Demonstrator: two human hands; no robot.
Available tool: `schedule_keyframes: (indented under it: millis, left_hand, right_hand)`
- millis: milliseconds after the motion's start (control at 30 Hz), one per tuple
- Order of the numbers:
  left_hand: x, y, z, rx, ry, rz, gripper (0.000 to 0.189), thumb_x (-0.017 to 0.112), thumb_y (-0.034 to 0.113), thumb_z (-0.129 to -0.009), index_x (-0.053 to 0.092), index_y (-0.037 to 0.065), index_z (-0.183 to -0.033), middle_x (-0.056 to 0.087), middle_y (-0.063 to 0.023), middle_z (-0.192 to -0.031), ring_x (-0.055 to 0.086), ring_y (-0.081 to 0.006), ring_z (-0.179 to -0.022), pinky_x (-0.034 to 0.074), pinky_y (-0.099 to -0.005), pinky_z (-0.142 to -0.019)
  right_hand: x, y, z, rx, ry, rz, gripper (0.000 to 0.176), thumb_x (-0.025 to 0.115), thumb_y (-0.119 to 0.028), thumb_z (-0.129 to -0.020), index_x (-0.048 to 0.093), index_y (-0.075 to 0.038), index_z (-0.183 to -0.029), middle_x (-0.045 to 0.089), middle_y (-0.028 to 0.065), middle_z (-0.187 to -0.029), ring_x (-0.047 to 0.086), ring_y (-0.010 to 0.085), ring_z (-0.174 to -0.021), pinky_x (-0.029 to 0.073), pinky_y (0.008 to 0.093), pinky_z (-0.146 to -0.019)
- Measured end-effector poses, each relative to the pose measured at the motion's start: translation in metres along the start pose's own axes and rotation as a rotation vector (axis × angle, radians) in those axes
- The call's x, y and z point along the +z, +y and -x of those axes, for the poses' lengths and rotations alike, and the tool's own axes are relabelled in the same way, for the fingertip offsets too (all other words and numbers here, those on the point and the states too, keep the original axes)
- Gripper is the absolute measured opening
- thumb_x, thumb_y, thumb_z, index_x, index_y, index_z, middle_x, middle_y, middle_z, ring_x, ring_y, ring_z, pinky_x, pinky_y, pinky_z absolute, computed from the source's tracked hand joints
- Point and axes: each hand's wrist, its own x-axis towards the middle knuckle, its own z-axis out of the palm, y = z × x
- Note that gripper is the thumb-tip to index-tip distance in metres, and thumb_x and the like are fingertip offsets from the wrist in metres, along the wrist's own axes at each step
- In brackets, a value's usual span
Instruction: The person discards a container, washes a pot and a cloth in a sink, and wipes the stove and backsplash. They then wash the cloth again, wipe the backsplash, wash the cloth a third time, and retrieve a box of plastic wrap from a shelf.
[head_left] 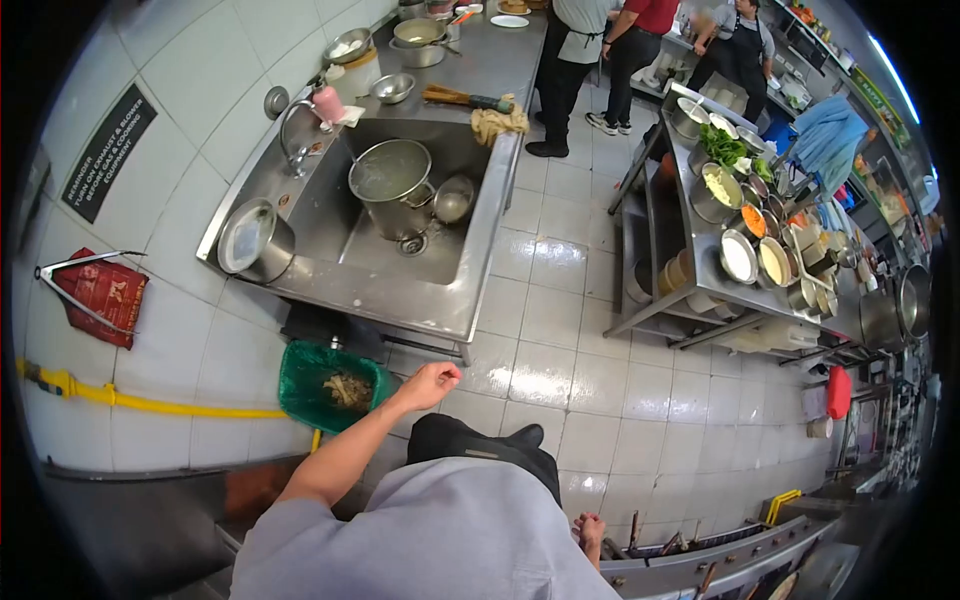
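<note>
My left hand [432, 385] is held out in front of me, fingers curled together, with nothing visible in it. It is just right of and above a green-lined bin [298, 378] holding brownish scraps [347, 390]. Low at my right side, my right hand [590, 527] has its fingers curled in, near the cooking range [690, 566]; I see nothing in it. Ahead is a steel sink [385, 277]. A large pot [400, 217] filled with cloudy water stands in its basin, with a smaller steel bowl or pan [454, 200] against it.
A lidded pot [265, 245] sits on the sink's left corner. A brush [465, 97] and a cloth [498, 122] lie on the far rim. To the right, a steel table [715, 240] carries several food containers. Three people stand at the back. The tiled floor [560, 265] looks wet.
</note>
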Motion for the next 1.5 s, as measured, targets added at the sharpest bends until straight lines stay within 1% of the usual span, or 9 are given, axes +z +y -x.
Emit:
schedule_keyframes:
  millis: [200,267,400,467,867,1100,1200,1433,1500]
  left_hand:
    - [0.017,0.112,-0.054,-0.018,-0.024,0.077,0.019,0.061,0.014,-0.088,0.062,0.002,-0.103,0.066,-0.0108,-0.093,0.063,-0.0179,-0.090,0.048,-0.0298,-0.080]
    - [0.013,0.120,-0.065,0.373,0.380,-0.156,0.027,0.059,0.014,-0.089,0.059,0.002,-0.113,0.062,-0.0164,-0.109,0.059,-0.0248,-0.105,0.045,-0.0334,-0.090]
    - [-0.020,0.045,-0.065,-0.205,0.867,-0.557,0.064,0.046,0.040,-0.094,0.035,-0.005,-0.137,0.035,-0.0260,-0.143,0.029,-0.0378,-0.136,0.020,-0.0453,-0.113]
    - [-0.044,0.028,-0.062,-0.634,0.649,-0.664,0.078,0.039,0.050,-0.093,0.023,-0.009,-0.142,0.023,-0.0286,-0.148,0.016,-0.0391,-0.141,0.010,-0.0483,-0.115]
    - [-0.149,-0.027,-0.184,-0.900,1.002,-0.698,0.071,0.042,0.046,-0.094,0.021,0.002,-0.146,0.019,-0.0237,-0.151,0.013,-0.0411,-0.141,0.010,-0.0515,-0.114]
    - [-0.308,-0.180,-0.317,0.028,1.553,0.533,0.014,0.064,0.013,-0.086,0.066,0.005,-0.098,0.067,-0.0047,-0.085,0.062,-0.0138,-0.077,0.050,-0.0257,-0.072]
    - [-0.389,-0.099,-0.353,0.118,1.471,1.038,0.015,0.062,0.012,-0.088,0.064,0.006,-0.101,0.069,-0.0087,-0.098,0.066,-0.0163,-0.088,0.052,-0.0274,-0.069]
    - [-0.508,-0.083,-0.407,0.216,1.724,1.245,0.014,0.062,0.016,-0.087,0.061,0.002,-0.087,0.059,-0.0079,-0.062,0.053,-0.0161,-0.046,0.039,-0.0301,-0.038]
    - [-0.518,-0.073,-0.401,-0.291,1.957,0.729,0.018,0.064,0.021,-0.085,0.061,0.004,-0.081,0.059,-0.0061,-0.066,0.054,-0.0149,-0.053,0.039,-0.0281,-0.043]
  right_hand:
    - [-0.050,-0.051,-0.054,0.013,0.047,-0.087,0.010,0.052,-0.008,-0.085,0.053,-0.005,-0.094,0.057,0.0044,-0.078,0.056,0.0142,-0.060,0.046,0.0296,-0.045]
    - [-0.057,-0.066,-0.068,-0.032,0.078,-0.175,0.009,0.050,-0.009,-0.086,0.053,-0.005,-0.094,0.057,0.0045,-0.078,0.056,0.0142,-0.061,0.047,0.0296,-0.047]
    - [-0.052,-0.095,-0.088,-0.065,0.122,-0.245,0.012,0.049,-0.008,-0.087,0.053,-0.004,-0.097,0.058,0.0049,-0.079,0.056,0.0149,-0.062,0.048,0.0299,-0.049]
    - [-0.039,-0.115,-0.095,-0.062,0.076,-0.212,0.012,0.051,-0.008,-0.087,0.053,-0.004,-0.098,0.058,0.0053,-0.080,0.058,0.0156,-0.063,0.049,0.0302,-0.049]
    - [0.149,-0.413,-0.157,-0.385,-0.146,0.241,0.013,0.058,-0.012,-0.089,0.057,-0.004,-0.099,0.062,0.0054,-0.084,0.063,0.0164,-0.073,0.052,0.0296,-0.057]
    - [0.349,-0.614,-0.124,-0.964,-0.558,0.576,0.011,0.060,-0.012,-0.090,0.057,-0.003,-0.097,0.060,0.0009,-0.083,0.056,0.0092,-0.076,0.047,0.0248,-0.066]
    - [0.437,-0.671,-0.090,-1.027,-0.787,0.608,0.013,0.061,-0.012,-0.090,0.059,-0.003,-0.099,0.060,0.0011,-0.084,0.056,0.0093,-0.077,0.046,0.0245,-0.070]
    - [0.631,-0.719,0.049,-0.906,-1.339,0.643,0.019,0.060,-0.010,-0.091,0.059,0.000,-0.107,0.062,0.0024,-0.093,0.058,0.0095,-0.085,0.047,0.0243,-0.077]
    - [0.688,-0.712,0.058,-0.895,-1.497,0.697,0.018,0.059,-0.007,-0.091,0.058,0.000,-0.108,0.062,0.0019,-0.094,0.059,0.0086,-0.085,0.047,0.0236,-0.077]
